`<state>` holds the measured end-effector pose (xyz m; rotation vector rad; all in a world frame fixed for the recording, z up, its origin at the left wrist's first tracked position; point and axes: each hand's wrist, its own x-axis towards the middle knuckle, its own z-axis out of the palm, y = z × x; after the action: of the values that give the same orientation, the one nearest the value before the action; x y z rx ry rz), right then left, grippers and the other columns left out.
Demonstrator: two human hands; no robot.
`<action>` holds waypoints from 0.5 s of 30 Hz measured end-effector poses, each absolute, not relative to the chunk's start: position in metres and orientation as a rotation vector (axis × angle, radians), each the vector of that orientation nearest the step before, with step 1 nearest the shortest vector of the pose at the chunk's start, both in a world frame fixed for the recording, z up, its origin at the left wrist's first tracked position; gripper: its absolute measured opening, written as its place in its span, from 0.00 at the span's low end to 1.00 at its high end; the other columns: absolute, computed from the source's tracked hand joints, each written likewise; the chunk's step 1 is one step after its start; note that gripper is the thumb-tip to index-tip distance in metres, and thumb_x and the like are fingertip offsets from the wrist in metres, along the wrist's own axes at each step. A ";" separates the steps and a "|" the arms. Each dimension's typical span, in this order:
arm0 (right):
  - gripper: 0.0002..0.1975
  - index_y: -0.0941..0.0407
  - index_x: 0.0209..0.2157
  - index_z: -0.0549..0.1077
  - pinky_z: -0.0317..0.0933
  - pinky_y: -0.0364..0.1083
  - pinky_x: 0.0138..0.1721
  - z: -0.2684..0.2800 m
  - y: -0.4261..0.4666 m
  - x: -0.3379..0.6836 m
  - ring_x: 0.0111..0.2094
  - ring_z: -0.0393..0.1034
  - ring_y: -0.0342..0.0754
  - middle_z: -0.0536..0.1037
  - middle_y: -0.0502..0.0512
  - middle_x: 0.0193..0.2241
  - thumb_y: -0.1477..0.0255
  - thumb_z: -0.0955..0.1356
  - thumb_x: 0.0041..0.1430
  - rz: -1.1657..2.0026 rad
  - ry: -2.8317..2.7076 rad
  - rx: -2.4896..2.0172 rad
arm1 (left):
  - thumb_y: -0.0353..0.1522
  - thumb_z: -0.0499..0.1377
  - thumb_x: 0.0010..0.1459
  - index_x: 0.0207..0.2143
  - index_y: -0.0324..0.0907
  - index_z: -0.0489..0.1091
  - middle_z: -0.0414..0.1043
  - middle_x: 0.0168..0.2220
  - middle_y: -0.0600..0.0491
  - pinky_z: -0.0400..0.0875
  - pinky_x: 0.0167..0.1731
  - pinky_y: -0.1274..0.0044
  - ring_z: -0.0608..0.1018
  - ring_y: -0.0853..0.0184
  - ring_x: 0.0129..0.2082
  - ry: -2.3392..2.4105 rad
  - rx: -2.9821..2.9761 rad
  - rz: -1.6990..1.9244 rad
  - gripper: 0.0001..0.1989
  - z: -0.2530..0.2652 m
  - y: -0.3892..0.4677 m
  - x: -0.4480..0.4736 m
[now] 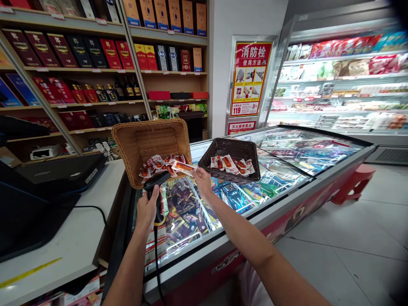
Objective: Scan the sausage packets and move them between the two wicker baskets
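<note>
My left hand [147, 210] is wrapped round the handle of a black barcode scanner [157, 182], whose cable hangs down over the freezer edge. Between the fingers of my right hand [203, 182] is a packaged sausage [185, 167] in a clear and white wrapper. The scanner's head points toward that sausage, close to it but seemingly apart. Behind both hands, a tan wicker basket [149, 136] leans tilted, with several wrapped sausages [156, 163] in its lower part. To the right, a dark brown wicker basket [219, 146] holds several more wrapped sausages [228, 162].
Both baskets rest on a glass-topped chest freezer [287, 193] full of packaged goods. On the left stands a white counter [73, 238] with a black checkout device [57, 172]. Shelves of boxed bottles [89, 51] line the back; a red stool [355, 185] is at right.
</note>
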<state>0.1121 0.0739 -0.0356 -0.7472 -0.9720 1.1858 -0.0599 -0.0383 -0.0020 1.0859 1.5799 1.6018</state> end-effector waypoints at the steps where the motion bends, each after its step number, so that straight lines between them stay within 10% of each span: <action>1: 0.24 0.53 0.29 0.70 0.60 0.42 0.29 -0.036 0.074 0.112 0.28 0.68 0.44 0.78 0.49 0.27 0.49 0.77 0.44 1.185 -0.970 -0.743 | 0.59 0.66 0.48 0.24 0.44 0.66 0.65 0.14 0.56 0.62 0.11 0.77 0.66 0.69 0.11 1.581 1.090 1.600 0.29 -0.002 -0.038 -0.060; 15: 0.23 0.54 0.29 0.73 0.60 0.42 0.28 -0.036 0.074 0.113 0.27 0.66 0.42 0.77 0.48 0.26 0.49 0.76 0.45 1.156 -0.954 -0.723 | 0.57 0.58 0.55 0.20 0.46 0.62 0.65 0.14 0.55 0.63 0.21 0.75 0.69 0.66 0.17 1.912 1.545 1.567 0.27 0.002 -0.044 -0.067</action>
<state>0.1131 0.0740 -0.0362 -0.7231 -0.9543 1.1565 -0.0670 -0.0440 0.0024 1.5453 1.9124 1.5666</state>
